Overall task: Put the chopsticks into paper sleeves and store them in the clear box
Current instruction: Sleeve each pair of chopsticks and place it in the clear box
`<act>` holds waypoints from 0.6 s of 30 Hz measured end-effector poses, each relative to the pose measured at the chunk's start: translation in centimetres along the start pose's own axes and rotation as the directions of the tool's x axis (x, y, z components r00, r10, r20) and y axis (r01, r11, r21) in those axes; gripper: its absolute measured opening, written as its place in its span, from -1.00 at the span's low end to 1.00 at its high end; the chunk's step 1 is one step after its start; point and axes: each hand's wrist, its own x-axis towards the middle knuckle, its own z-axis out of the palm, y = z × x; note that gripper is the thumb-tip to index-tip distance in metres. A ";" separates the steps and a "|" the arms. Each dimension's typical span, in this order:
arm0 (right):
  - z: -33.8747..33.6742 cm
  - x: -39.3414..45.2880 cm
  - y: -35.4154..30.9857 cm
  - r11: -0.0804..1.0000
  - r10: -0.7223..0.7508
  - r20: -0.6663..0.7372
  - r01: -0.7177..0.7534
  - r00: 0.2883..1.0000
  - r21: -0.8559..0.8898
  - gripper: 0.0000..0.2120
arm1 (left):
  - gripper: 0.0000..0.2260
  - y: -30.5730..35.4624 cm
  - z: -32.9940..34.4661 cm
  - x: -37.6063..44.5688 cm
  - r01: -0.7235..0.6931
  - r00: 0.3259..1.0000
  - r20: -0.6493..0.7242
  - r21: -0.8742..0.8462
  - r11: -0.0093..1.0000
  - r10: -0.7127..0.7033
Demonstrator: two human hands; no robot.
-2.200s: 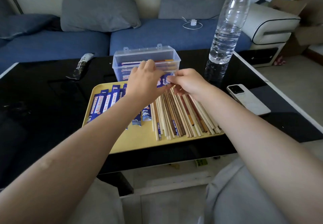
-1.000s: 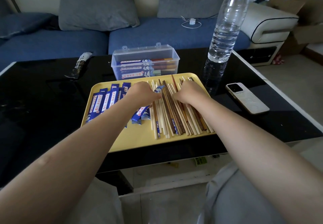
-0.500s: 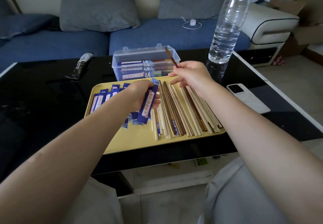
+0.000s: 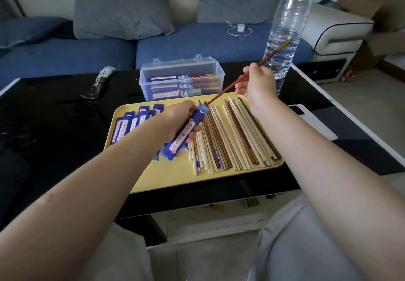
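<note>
**A:** Chopstick first: it's the dark red-brown one, held up over the tray, its thin tip almost at the mouth of the blue paper sleeve, its thick end slanting up across the water bottle.

**B:** And the fingers?

**A:** The right hand has its fingers pinching the chopstick near the middle. The left hand has its fingers curled round the sleeve, squeezing its upper end so the mouth gapes.

**B:** How would you do it well?

**A:** I'd bring the stick in line with the sleeve before pushing, keep the mouth squeezed open, and slide gently; the paper looks thin and may crumple or tear at the seam.

**B:** Where does it go then?

**A:** Into the clear box just behind the yellow tray, which already holds sleeved ones. Loose chopsticks and spare sleeves lie on the tray, on the black tabletop.

**B:** Any writing?

**A:** Red characters on a white strip down each sleeve, probably Chinese, too small to read. A phone lies to the right.
</note>
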 end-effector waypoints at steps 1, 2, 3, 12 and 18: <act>0.0 0.0 0.0 1.000 0.012 -0.009 -0.012 1.000 -0.002 -0.74 | -0.62 0.0 0.0 0.0 -0.005 1.000 0.016 0.020 1.000 0.005; 0.0 0.1 0.1 1.000 0.024 -0.007 -0.024 1.000 -0.001 -0.74 | -0.62 0.0 0.1 -0.1 -0.013 0.999 0.031 0.038 0.999 0.012; 0.0 0.1 0.1 0.999 0.038 0.008 -0.038 0.999 0.005 -0.74 | -0.61 0.0 0.1 -0.1 -0.024 0.999 0.040 0.051 0.998 0.021; 0.5 -1.0 0.7 0.986 0.148 0.359 -0.112 0.922 -0.120 -0.77 | -0.61 0.2 0.4 0.1 -0.116 0.992 0.038 -0.009 0.993 0.116; 0.7 -1.6 1.2 0.904 0.297 0.498 -0.072 0.815 -0.422 -0.82 | -0.71 0.3 1.3 0.5 -0.179 0.979 -0.100 0.001 0.984 0.178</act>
